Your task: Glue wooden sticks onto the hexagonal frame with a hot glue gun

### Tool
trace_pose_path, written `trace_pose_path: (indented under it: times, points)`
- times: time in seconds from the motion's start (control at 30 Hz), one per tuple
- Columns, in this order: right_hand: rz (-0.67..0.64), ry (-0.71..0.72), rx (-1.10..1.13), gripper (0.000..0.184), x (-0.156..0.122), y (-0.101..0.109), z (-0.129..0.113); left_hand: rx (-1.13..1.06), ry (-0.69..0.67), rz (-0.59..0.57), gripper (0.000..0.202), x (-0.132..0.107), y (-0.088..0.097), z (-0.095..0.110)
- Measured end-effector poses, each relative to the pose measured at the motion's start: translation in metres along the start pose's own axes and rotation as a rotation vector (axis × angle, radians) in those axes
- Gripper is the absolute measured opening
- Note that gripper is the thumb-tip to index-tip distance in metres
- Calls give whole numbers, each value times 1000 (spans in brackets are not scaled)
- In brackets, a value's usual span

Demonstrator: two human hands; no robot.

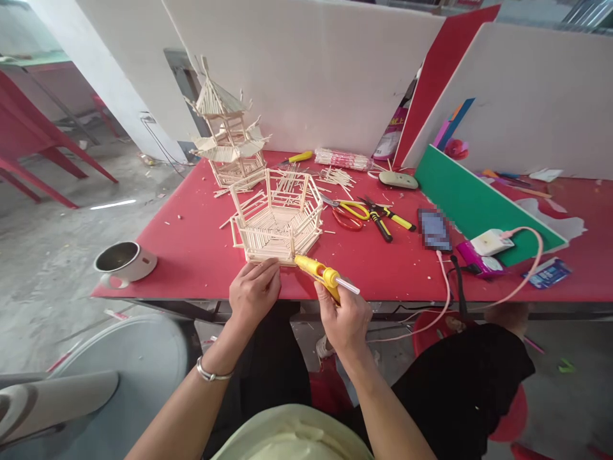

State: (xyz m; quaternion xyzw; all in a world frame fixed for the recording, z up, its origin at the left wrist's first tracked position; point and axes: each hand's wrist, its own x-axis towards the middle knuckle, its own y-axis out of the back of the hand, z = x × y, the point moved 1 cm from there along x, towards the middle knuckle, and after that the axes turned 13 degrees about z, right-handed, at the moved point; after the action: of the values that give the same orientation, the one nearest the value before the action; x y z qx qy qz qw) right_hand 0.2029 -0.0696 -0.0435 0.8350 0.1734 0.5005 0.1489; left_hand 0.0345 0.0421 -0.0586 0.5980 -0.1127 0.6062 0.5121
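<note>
Red table (191, 255), two frameworks (278, 246) (234, 152): left hand (255, 291) bunched, hold unclear; right hand (348, 317) grips one glue gun (311, 266).

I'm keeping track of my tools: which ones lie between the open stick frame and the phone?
In the head view, red-and-yellow-handled scissors, then black-and-yellow pliers, lie between the stick frame and the phone.

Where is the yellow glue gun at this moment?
In the head view, the glue gun is in the right hand, just below the picture's centre, at the near side of the stick frame and to the right of the left hand.
</note>
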Motion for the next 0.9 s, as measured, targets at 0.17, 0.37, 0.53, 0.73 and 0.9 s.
trace_pose_path:
  times: [0.17, 0.37, 0.53, 0.73, 0.9]
  points:
    - [4, -10, 14, 28, -1, 4, 1, 3, 4, -2, 22, -1, 0, 0]
    - [13, -30, 0, 27, -2, 5, 2, 10, 4, 9, 21, 1, 0, 0]
    - [22, -27, 29, 25, -2, 4, 3, 8, -4, 9, 20, 0, 1, 0]
    - [52, -17, 42, 22, -3, 9, 4, 18, -11, 6, 21, 0, 1, 1]
    - [112, -16, 77, 19, 5, 12, 3, 13, -5, 10, 21, 0, 1, 1]
